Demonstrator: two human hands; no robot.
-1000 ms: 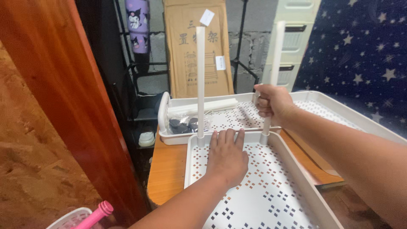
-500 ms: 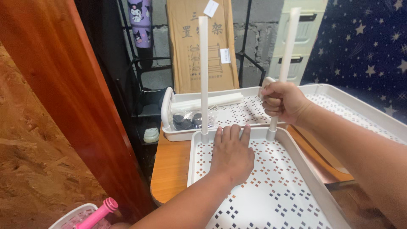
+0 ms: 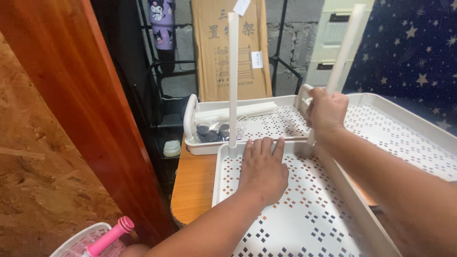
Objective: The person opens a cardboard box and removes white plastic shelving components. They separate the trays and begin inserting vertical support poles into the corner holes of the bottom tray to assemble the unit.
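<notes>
My right hand [image 3: 327, 110] is closed in a fist around a white pole [image 3: 342, 57] that leans slightly right and stands at the far right corner of the near perforated white tray [image 3: 295, 223]. My left hand [image 3: 263, 170] lies flat and open on that tray, holding nothing, just beside a second upright pole [image 3: 233, 76] at the far left corner. Behind sits another white tray [image 3: 404, 133] with a clear bag of black parts [image 3: 212, 132]. A tall brown cardboard box [image 3: 232, 47] with small white labels leans against the wall
</notes>
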